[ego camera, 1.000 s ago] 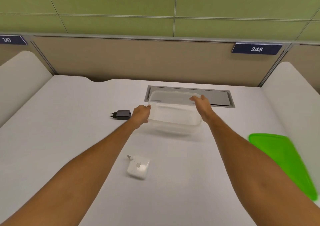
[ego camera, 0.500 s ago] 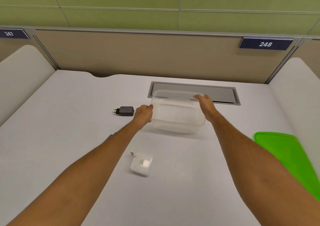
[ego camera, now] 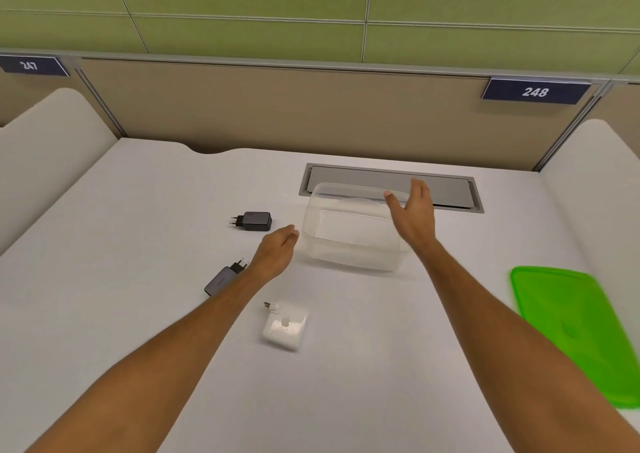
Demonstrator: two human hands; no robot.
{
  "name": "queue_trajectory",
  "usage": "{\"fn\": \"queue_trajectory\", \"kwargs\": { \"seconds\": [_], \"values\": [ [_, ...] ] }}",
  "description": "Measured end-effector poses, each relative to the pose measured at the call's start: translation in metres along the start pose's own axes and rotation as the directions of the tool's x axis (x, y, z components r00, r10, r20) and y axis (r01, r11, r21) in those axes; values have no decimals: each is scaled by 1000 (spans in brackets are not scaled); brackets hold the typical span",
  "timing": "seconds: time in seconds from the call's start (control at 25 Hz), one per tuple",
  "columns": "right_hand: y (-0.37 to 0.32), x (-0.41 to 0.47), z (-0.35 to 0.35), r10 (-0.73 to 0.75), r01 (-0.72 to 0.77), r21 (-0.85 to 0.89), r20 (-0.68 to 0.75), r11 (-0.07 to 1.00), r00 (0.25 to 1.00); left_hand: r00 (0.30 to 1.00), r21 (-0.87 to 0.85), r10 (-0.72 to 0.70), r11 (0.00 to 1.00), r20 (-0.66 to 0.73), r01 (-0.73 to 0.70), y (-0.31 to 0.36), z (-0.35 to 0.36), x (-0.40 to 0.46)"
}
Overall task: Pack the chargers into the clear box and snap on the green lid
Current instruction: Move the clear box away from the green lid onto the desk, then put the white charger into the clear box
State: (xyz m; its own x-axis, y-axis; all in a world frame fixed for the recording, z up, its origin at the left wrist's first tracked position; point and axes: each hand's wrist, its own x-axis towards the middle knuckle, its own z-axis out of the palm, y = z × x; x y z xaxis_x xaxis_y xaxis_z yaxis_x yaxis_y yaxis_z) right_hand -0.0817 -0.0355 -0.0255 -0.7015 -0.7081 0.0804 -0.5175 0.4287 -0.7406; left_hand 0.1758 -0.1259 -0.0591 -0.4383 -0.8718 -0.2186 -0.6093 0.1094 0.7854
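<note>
The clear box (ego camera: 349,241) stands empty on the white desk, just in front of a grey cable hatch. My left hand (ego camera: 277,251) hovers open just left of the box, not touching it. Over the box's right end my right hand (ego camera: 414,215) is lifted, fingers apart, holding nothing. A black charger (ego camera: 255,221) lies left of the box. A grey charger (ego camera: 223,277) lies partly hidden under my left forearm. A white charger (ego camera: 285,328) with a logo lies nearer to me. The green lid (ego camera: 575,328) rests flat at the right.
The grey cable hatch (ego camera: 446,189) is set into the desk behind the box. Beige partition panels (ego camera: 277,113) close off the back, and white rounded dividers (ego camera: 52,140) rise at both sides. Number plates 247 and 248 hang on the partition.
Both hands have let go of the box and pulled back from its ends. The view has shifted, and the grey charger now shows beside my left forearm.
</note>
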Motion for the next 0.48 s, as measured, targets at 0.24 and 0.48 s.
{"fn": "queue_trajectory", "kwargs": {
  "seconds": [0.24,0.48],
  "values": [
    [-31,-72,25,-327,326,-36,-27,945,945,999,34,49,998,2,-49,-41,-2,-31],
    [-27,-151,61,-434,519,-148,386,842,814,997,23,80,997,19,-80,-67,-2,-46]
  ]
}}
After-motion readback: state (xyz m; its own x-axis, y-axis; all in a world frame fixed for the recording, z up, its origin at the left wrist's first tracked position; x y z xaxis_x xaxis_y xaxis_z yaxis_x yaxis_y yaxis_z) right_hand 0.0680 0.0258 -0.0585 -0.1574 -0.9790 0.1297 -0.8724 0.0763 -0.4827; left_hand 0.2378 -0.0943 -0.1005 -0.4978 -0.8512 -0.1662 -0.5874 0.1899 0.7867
